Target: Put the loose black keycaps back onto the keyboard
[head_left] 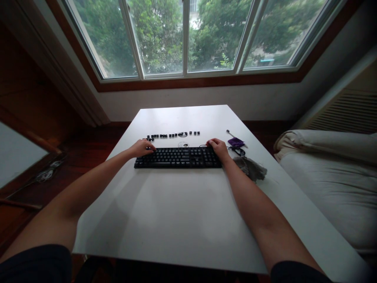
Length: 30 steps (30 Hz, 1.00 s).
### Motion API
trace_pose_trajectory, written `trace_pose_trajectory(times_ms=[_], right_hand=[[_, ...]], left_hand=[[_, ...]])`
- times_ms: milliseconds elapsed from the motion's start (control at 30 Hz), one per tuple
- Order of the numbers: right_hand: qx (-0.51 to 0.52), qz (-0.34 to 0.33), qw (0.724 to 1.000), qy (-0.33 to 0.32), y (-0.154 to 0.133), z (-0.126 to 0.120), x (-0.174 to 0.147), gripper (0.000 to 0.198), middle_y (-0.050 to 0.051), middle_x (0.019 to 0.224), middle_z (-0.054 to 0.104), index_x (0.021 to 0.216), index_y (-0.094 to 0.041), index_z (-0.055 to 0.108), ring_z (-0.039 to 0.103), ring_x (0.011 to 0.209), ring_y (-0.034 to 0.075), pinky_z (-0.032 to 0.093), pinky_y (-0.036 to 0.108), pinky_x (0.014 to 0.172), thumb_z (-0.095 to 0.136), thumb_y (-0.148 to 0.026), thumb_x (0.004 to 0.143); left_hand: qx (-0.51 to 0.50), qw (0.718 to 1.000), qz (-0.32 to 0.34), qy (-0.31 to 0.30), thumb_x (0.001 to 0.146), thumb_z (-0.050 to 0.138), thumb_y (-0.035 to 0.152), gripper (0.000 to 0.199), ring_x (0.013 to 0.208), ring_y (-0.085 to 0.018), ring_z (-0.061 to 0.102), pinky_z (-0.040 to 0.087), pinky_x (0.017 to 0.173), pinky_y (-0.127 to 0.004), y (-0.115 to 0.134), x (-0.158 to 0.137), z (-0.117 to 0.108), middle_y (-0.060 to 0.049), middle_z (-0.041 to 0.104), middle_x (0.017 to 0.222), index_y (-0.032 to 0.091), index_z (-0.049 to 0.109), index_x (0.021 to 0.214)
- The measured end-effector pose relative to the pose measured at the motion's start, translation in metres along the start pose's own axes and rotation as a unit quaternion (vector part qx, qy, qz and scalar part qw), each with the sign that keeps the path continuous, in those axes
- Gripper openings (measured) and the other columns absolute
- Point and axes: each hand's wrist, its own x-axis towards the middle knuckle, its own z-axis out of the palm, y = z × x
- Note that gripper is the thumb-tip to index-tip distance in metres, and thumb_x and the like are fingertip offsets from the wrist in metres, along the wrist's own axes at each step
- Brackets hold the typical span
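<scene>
A black keyboard point(178, 158) lies lengthwise across the white table. Its far left corner is under my left hand point(141, 148), whose fingers curl down onto the edge and the keys there. At the opposite end, my right hand point(218, 147) has its fingers closed on the far right edge. Beyond the keyboard runs a loose row of several black keycaps point(172, 135), with a few more near my left fingers. A clear round dish point(183, 144) sits just behind the keyboard's middle.
To the right on the white table point(165, 208) lie a purple cloth point(235, 142), a small brush point(230, 133), a coiled black cable point(237, 151) and a crumpled grey cloth point(252, 169). A cream sofa point(330, 173) stands at the right, and a window point(185, 39) is ahead.
</scene>
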Motion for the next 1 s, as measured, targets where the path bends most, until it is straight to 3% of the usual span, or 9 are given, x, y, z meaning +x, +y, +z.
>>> trace_pose_trajectory(times_ms=[400,567,667,767,867,1000], right_hand=[[-0.006,-0.008,1.0,0.0,0.004,0.001,0.001,0.034,0.005,0.085,0.076,0.082,-0.021,0.073,0.068,0.082,0.022,0.052,0.035,0.081,0.06,-0.051,0.081],[-0.013,-0.017,1.0,0.0,0.007,0.0,0.003,0.033,0.005,0.084,0.076,0.082,-0.02,0.074,0.068,0.081,0.022,0.051,0.035,0.081,0.06,-0.05,0.082],[-0.014,-0.019,1.0,0.0,0.008,-0.001,0.003,0.033,0.005,0.083,0.076,0.082,-0.02,0.074,0.067,0.081,0.022,0.051,0.034,0.08,0.059,-0.051,0.082],[-0.01,-0.018,1.0,0.0,0.008,-0.001,0.004,0.033,0.005,0.082,0.075,0.081,-0.02,0.074,0.067,0.08,0.022,0.051,0.034,0.078,0.06,-0.051,0.081],[-0.007,-0.019,1.0,-0.002,0.008,0.0,0.003,0.033,0.005,0.082,0.075,0.081,-0.021,0.074,0.067,0.08,0.022,0.051,0.034,0.078,0.06,-0.05,0.081],[0.0,-0.016,1.0,-0.003,0.008,0.0,0.002,0.033,0.005,0.082,0.075,0.081,-0.02,0.073,0.067,0.08,0.021,0.051,0.033,0.077,0.061,-0.05,0.082]], left_hand=[[0.057,0.998,0.019,0.009,0.087,0.061,0.033,0.021,0.108,-0.027,0.06,0.038,0.101,-0.041,0.01,0.001,-0.002,-0.003,0.075,0.107,0.029,0.076,0.101],[0.023,1.0,0.012,0.014,0.084,0.063,0.035,0.021,0.103,-0.024,0.061,0.043,0.096,-0.038,0.006,0.002,0.003,-0.002,0.075,0.103,0.028,0.074,0.101],[-0.034,0.998,-0.015,0.045,0.085,0.063,0.044,0.03,0.096,-0.023,0.063,0.047,0.091,-0.035,-0.002,0.001,0.009,-0.003,0.073,0.101,0.026,0.074,0.106],[-0.067,0.991,-0.084,0.074,0.086,0.058,0.052,0.038,0.088,-0.021,0.064,0.049,0.082,-0.033,-0.009,-0.001,0.018,-0.005,0.072,0.1,0.023,0.074,0.104],[-0.065,0.984,-0.148,0.078,0.085,0.057,0.059,0.043,0.085,-0.021,0.064,0.049,0.076,-0.031,-0.014,-0.001,0.026,-0.006,0.071,0.096,0.022,0.074,0.101],[-0.045,0.982,-0.167,0.074,0.083,0.06,0.063,0.048,0.088,-0.023,0.064,0.048,0.076,-0.031,-0.016,0.001,0.031,-0.007,0.07,0.096,0.022,0.074,0.102]])
